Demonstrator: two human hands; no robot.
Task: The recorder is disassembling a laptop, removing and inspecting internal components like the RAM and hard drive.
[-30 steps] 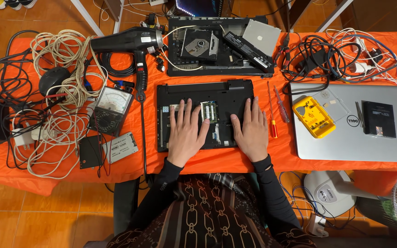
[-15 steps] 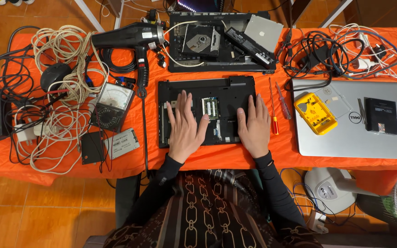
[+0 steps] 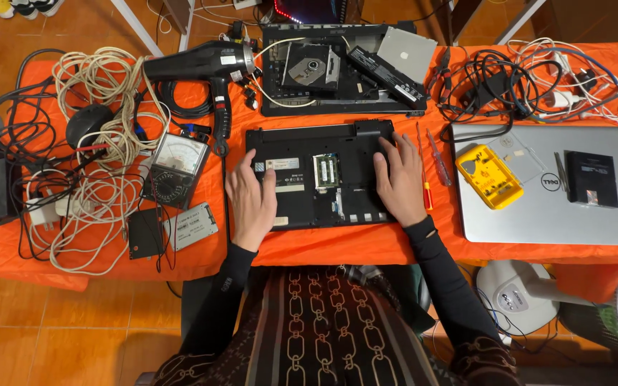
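Left hand, right hand — flat on laptop base.

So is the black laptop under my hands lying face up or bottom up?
Bottom up: the black laptop shows its underside, with an open memory bay.

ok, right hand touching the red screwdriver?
Apart. Head view shows orange cloth between the right hand and the red screwdriver; the hand rests on the black laptop.

Centre: laptop base lay under left hand and right hand.
Behind: second chassis.
Left: meter, heat gun, cables.
Right: screwdrivers, then closed laptop bearing bit case.
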